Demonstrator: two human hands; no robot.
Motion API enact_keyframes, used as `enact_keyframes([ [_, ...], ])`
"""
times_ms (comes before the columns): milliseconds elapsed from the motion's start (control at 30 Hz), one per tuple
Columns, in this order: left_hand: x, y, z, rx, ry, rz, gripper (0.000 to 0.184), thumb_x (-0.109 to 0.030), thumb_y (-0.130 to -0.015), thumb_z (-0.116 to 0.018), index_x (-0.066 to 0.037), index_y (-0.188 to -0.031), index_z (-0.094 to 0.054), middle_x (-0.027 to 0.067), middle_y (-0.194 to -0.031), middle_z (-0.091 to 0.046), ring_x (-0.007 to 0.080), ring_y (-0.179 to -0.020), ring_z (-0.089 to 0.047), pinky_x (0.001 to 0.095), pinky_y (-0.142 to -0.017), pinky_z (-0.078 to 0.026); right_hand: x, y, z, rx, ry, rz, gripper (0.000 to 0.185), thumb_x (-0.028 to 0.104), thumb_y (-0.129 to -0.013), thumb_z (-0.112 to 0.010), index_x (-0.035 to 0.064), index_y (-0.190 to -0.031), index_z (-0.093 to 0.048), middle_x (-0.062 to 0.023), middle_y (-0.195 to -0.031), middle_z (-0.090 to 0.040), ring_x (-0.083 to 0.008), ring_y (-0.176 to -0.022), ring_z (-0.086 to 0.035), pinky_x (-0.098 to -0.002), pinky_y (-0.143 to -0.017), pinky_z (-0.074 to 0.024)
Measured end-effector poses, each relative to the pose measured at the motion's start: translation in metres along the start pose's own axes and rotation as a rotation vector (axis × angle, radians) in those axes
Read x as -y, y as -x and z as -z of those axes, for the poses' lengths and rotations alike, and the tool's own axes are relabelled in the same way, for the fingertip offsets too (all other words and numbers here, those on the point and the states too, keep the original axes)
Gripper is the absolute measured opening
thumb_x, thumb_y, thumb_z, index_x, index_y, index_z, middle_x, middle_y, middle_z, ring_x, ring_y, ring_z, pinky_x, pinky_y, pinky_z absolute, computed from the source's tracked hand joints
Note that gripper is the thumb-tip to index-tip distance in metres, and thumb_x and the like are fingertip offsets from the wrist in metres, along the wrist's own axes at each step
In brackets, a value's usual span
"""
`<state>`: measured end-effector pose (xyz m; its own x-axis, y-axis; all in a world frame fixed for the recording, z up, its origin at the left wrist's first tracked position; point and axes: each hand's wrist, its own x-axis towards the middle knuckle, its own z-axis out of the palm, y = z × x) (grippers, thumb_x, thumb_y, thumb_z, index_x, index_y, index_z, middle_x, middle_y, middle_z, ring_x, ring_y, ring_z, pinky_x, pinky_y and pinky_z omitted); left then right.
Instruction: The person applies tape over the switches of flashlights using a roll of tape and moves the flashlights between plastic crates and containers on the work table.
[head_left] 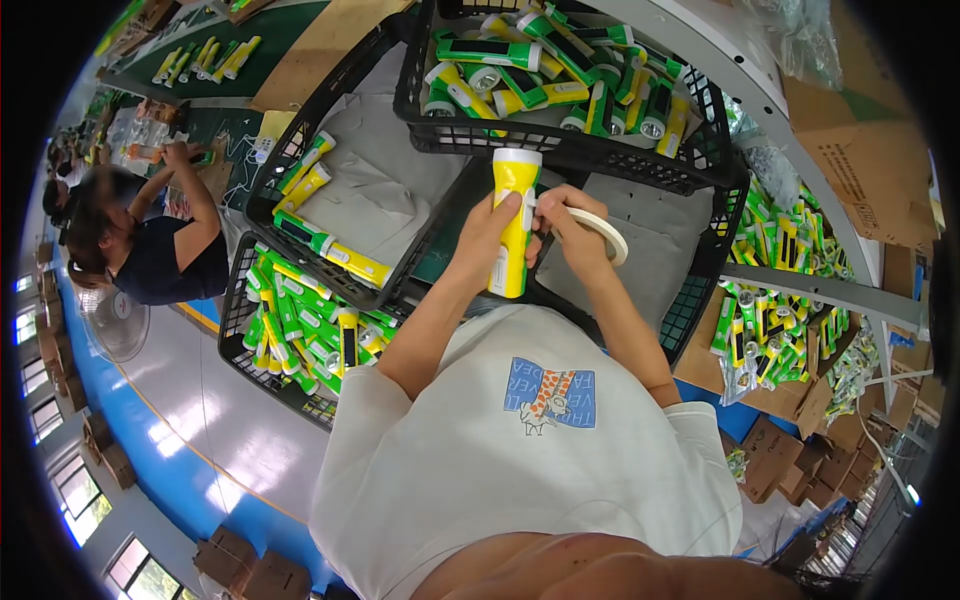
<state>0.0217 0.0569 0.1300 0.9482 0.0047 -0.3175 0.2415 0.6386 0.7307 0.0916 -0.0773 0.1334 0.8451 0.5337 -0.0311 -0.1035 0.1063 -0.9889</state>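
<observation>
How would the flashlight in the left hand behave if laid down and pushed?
Probably stiff: the flashlight in the left hand has a straight, hard-looking casing. It may swing round rather than roll straight, as its head flares wider than the barrel. The smooth-looking surface might slip.

The flashlight (514, 232) is yellow, green and white; the ring (614, 232) off-white.

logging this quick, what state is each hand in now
Left hand: closed, holding the yellow flashlight.
Right hand: curled beside the flashlight, tape roll against it; exact grip cannot be told.
</observation>
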Motion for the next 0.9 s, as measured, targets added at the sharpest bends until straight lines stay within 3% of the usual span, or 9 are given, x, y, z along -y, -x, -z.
enact_keyframes([
  [100, -0.045, -0.054, 0.037, 0.050, 0.763, -0.114, 0.037, -0.046, -0.093, -0.040, -0.009, -0.094, -0.044, 0.0021, -0.075, -0.049, 0.0134, -0.052, -0.046, 0.0253, -0.045, -0.044, -0.002, -0.014, 0.042, -0.339, -0.186, 0.057, 0.017, 0.019, -0.087, -0.059, 0.0047, -0.079, -0.056, 0.0004, -0.065, -0.051, -0.0082, -0.061, -0.049, -0.0242, -0.060, -0.0449],
  [333, -0.052, -0.267, 0.047, -0.234, 0.059, -0.055, 0.041, -0.023, -0.083, -0.064, 0.002, -0.112, -0.049, 0.0139, -0.102, -0.060, 0.0307, -0.093, -0.059, 0.0458, -0.084, -0.048, -0.017, -0.028, 0.042, -0.026, 0.181, -0.248, 0.022, 0.021, -0.086, -0.058, -0.0003, -0.087, -0.062, -0.0033, -0.071, -0.057, -0.0095, -0.064, -0.053, -0.0238, -0.061, -0.0461],
  [367, -0.024, -0.291, 0.075, -0.057, -0.429, -0.447, 0.051, -0.023, -0.080, -0.066, 0.003, -0.119, -0.046, 0.0149, -0.112, -0.058, 0.0292, -0.106, -0.055, 0.0436, -0.089, -0.044, -0.015, -0.025, 0.043, -0.028, 0.096, -0.284, 0.023, 0.022, -0.087, -0.058, -0.0011, -0.089, -0.062, -0.0039, -0.072, -0.058, -0.0097, -0.064, -0.053, -0.0239, -0.061, -0.0459],
  [400, -0.076, -0.205, 0.015, -0.423, -0.231, -0.222, 0.057, -0.024, -0.077, -0.069, 0.005, -0.121, -0.046, 0.0147, -0.116, -0.057, 0.0269, -0.113, -0.051, 0.0408, -0.092, -0.042, -0.023, -0.021, 0.047, -0.089, 0.116, -0.216, 0.023, 0.022, -0.088, -0.057, -0.0013, -0.089, -0.062, -0.0021, -0.070, -0.056, -0.0084, -0.062, -0.051, -0.0230, -0.058, -0.0428],
  [500, -0.086, -0.135, 0.052, -0.492, -0.289, -0.771, 0.031, -0.001, -0.080, -0.055, 0.001, -0.111, -0.056, 0.0113, -0.109, -0.061, 0.0194, -0.098, -0.059, 0.0295, -0.084, -0.047, -0.023, 0.003, 0.047, -0.310, 0.285, -0.112, 0.023, 0.021, -0.089, -0.056, -0.0011, -0.090, -0.062, 0.0034, -0.064, -0.047, -0.0045, -0.056, -0.041, -0.0206, -0.050, -0.0302],
  [567, -0.086, -0.122, 0.139, -0.859, -0.368, -1.141, 0.019, 0.006, -0.076, -0.050, -0.002, -0.090, -0.059, 0.0097, -0.086, -0.063, 0.0178, -0.075, -0.060, 0.0292, -0.065, -0.047, -0.029, 0.021, 0.040, -0.452, 0.386, -0.047, 0.023, 0.023, -0.090, -0.055, 0.0010, -0.092, -0.061, 0.0072, -0.059, -0.037, -0.0013, -0.051, -0.031, -0.0196, -0.046, -0.0203],
  [667, -0.089, -0.096, 0.277, -1.393, -1.113, -0.820, 0.010, -0.003, -0.075, -0.053, -0.002, -0.085, -0.055, 0.0149, -0.083, -0.056, 0.0316, -0.082, -0.057, 0.0389, -0.073, -0.047, -0.063, 0.042, 0.050, -0.399, 0.633, -0.027, 0.025, 0.023, -0.090, -0.056, -0.0007, -0.092, -0.063, 0.0001, -0.071, -0.056, -0.0061, -0.065, -0.047, -0.0212, -0.057, -0.0367],
  [800, -0.063, -0.085, 0.386, -1.293, -1.741, -0.419, 0.047, -0.025, -0.076, -0.063, -0.004, -0.115, -0.049, 0.0145, -0.108, -0.054, 0.0311, -0.100, -0.052, 0.0424, -0.087, -0.041, -0.077, 0.046, 0.025, -0.231, 0.567, -0.229, 0.023, 0.023, -0.089, -0.058, 0.0013, -0.093, -0.064, -0.0030, -0.076, -0.060, -0.0097, -0.070, -0.052, -0.0229, -0.064, -0.0415],
  [900, -0.078, -0.069, 0.362, -1.107, -1.950, 0.081, 0.052, -0.042, -0.072, -0.066, -0.006, -0.109, -0.059, 0.0099, -0.109, -0.053, 0.0292, -0.106, -0.049, 0.0404, -0.086, -0.040, -0.058, 0.039, -0.001, -0.079, 0.662, -0.162, 0.020, 0.022, -0.090, -0.056, 0.0032, -0.091, -0.064, -0.0042, -0.073, -0.060, -0.0094, -0.066, -0.052, -0.0241, -0.060, -0.0425],
])
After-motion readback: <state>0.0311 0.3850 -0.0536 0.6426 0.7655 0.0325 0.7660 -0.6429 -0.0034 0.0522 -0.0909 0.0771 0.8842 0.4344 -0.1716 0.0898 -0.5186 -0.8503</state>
